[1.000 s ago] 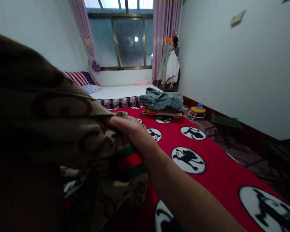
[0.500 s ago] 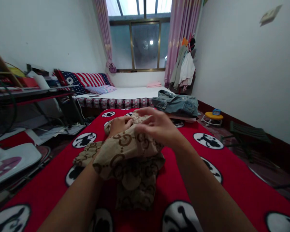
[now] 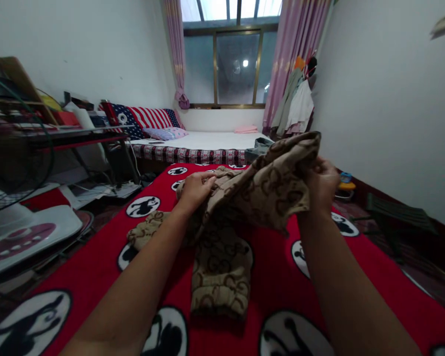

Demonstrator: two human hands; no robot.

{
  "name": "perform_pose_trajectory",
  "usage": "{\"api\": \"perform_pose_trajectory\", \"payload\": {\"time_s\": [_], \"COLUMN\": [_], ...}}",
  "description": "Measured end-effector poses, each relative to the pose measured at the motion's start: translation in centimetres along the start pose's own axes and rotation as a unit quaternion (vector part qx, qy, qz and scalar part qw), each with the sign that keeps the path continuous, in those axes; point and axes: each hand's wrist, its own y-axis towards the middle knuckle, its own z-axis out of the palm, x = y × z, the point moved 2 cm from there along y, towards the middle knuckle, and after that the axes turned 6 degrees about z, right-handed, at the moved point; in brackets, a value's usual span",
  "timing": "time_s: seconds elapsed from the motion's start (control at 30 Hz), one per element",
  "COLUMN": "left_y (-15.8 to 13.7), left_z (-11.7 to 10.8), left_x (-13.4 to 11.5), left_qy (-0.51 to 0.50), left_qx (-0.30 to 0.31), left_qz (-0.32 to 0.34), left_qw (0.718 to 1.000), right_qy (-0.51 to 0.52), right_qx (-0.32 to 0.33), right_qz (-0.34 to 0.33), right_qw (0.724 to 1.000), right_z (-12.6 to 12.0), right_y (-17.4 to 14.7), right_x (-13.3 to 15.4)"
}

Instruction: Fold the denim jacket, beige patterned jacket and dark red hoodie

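Note:
A beige garment with a brown print [image 3: 259,193] lies partly bunched on the red blanket [image 3: 270,277]. One gathered cuff end hangs toward me, and another part of the cloth pokes out at the left. My right hand [image 3: 322,185] grips a flap of it, raised off the blanket to the right; the fingertips are partly hidden behind the cloth. My left hand [image 3: 197,190] is closed on the garment's far left portion, thumb and fingers together on the fabric. Whether the garment is a jacket or trousers I cannot tell.
Folded denim clothing [image 3: 257,150] sits behind the raised cloth. Beyond lies a bed with a white sheet [image 3: 215,140]. A cluttered desk [image 3: 96,141] and a fan [image 3: 11,198] stand left; a green folding stool [image 3: 398,212] and a yellow stool [image 3: 345,187] stand right.
My right hand has moved right, pulling a flap of the garment up and out with it. The front cuff end is now uncovered. My left hand remains on the far left of the cloth.

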Motion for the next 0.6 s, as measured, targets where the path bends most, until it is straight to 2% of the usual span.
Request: {"api": "perform_pose_trajectory", "payload": {"time_s": [0.07, 0.1, 0.13, 0.17, 0.2, 0.27, 0.33, 0.4, 0.5, 0.57, 0.6], "left_y": [0.1, 0.0, 0.0, -0.2, -0.4, -1.1, -2.1, -2.9, -3.4, -2.9, -2.5], "left_z": [-0.2, -0.4, -0.6, -0.8, -1.1, -1.3, -1.2, -0.5, 1.3, 2.2, 2.4], "left_x": [-1.5, -2.5, -3.4, -4.2, -5.0, -6.2, -7.0, -7.4, -7.5, -6.8, -6.2], "left_qy": [-0.057, -0.075, -0.086, -0.091, -0.089, -0.063, -0.017, 0.027, 0.076, 0.089, 0.075], "left_qx": [-0.050, -0.054, -0.038, -0.002, 0.049, 0.178, 0.286, 0.342, 0.338, 0.283, 0.236], "left_qz": [0.013, 0.027, 0.043, 0.057, 0.072, 0.117, 0.165, 0.197, 0.198, 0.162, 0.134], "left_qw": [0.997, 0.995, 0.995, 0.994, 0.992, 0.975, 0.944, 0.919, 0.917, 0.941, 0.960], "right_qy": [0.055, 0.071, 0.083, 0.087, 0.086, 0.051, 0.006, -0.023, -0.035, -0.030, -0.027], "right_qx": [-0.135, -0.162, -0.161, -0.136, -0.084, 0.029, 0.135, 0.196, 0.207, 0.190, 0.178], "right_qz": [0.000, -0.010, -0.025, -0.037, -0.051, -0.094, -0.129, -0.137, -0.123, -0.120, -0.120], "right_qw": [0.989, 0.984, 0.983, 0.986, 0.992, 0.994, 0.982, 0.971, 0.970, 0.974, 0.976], "right_z": [-1.9, -2.3, -2.4, -2.2, -1.6, 0.2, 2.0, 3.2, 3.5, 3.1, 2.9], "right_y": [1.9, 2.1, 1.7, 1.0, -0.1, -2.8, -5.2, -6.4, -6.1, -5.2, -4.7], "right_x": [0.9, 1.8, 3.1, 4.4, 5.7, 7.9, 8.7, 8.4, 6.9, 6.2, 5.9]}}
